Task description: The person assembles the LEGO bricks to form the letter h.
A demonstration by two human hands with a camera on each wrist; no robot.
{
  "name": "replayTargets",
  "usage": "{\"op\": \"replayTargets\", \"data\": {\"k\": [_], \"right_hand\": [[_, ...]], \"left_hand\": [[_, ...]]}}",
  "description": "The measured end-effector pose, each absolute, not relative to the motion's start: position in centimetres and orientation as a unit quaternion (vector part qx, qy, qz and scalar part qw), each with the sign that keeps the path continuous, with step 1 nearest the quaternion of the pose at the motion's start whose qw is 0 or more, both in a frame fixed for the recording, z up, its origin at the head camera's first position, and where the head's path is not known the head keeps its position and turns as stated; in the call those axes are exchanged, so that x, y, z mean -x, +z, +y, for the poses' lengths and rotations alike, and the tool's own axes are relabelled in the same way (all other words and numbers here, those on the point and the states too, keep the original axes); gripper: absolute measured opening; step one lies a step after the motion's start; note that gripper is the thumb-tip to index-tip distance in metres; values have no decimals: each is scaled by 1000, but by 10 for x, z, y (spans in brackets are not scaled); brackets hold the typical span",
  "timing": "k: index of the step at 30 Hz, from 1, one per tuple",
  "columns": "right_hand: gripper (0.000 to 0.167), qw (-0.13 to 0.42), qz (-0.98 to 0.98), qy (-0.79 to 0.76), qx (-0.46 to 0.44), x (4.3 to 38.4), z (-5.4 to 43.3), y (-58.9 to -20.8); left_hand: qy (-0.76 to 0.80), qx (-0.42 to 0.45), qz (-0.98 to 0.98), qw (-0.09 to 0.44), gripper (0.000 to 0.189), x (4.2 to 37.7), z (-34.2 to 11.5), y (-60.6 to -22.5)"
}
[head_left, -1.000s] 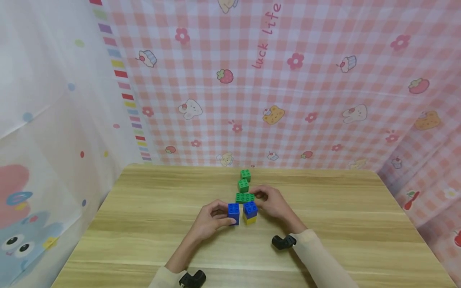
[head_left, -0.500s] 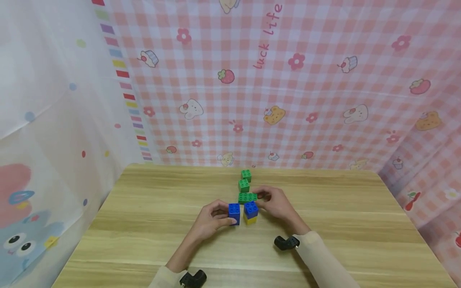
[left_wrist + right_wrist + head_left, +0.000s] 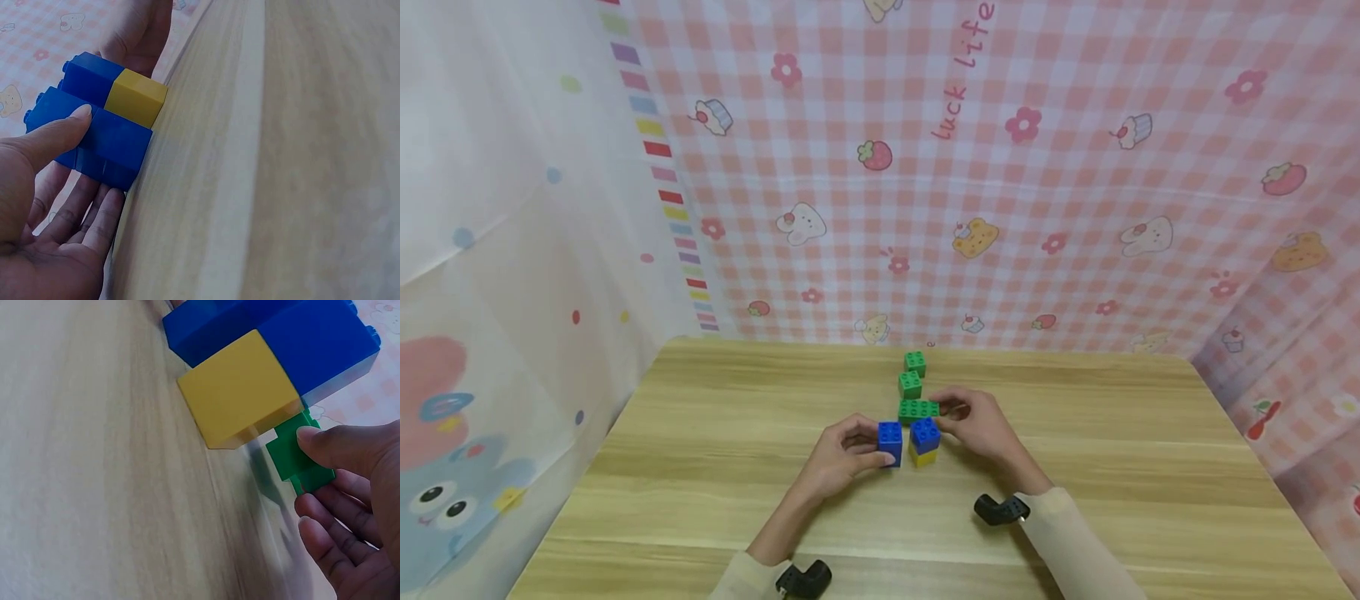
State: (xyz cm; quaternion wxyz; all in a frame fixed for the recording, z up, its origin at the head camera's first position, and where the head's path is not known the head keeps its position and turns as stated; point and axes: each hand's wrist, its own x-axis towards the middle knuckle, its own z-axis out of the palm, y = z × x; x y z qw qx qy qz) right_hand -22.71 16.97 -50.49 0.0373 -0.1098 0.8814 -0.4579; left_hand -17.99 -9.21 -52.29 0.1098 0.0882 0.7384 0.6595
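My left hand [image 3: 838, 458] grips a stack of two blue bricks [image 3: 890, 450], its thumb flat on the near face in the left wrist view. Just right of it stands a tower, a blue brick [image 3: 925, 435] on top of a yellow brick [image 3: 237, 390]. Behind that tower, my right hand [image 3: 983, 427] pinches the right end of a long green brick [image 3: 917, 411]. The right wrist view shows the thumb on the green piece's near side, with the fingers around its end. Two small green bricks [image 3: 910, 384] [image 3: 914, 363] stand in a line farther back.
The wooden table [image 3: 715, 450] reaches back to a pink checked cloth [image 3: 820, 275]. A pale patterned cloth [image 3: 535, 267] hangs at the left. Black camera mounts [image 3: 1002, 509] sit at both wrists.
Over the second, my right hand has drawn the long green brick slightly to the right. The left hand keeps its hold on the blue stack; the head view has shifted a little.
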Motion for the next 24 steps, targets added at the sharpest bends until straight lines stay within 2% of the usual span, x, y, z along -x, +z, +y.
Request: {"op": "replayTargets", "data": {"k": [24], "right_hand": [[31, 31, 873, -480, 82, 216, 177, -493]], "left_hand": [[657, -93, 740, 110, 35, 179, -94, -524]]}}
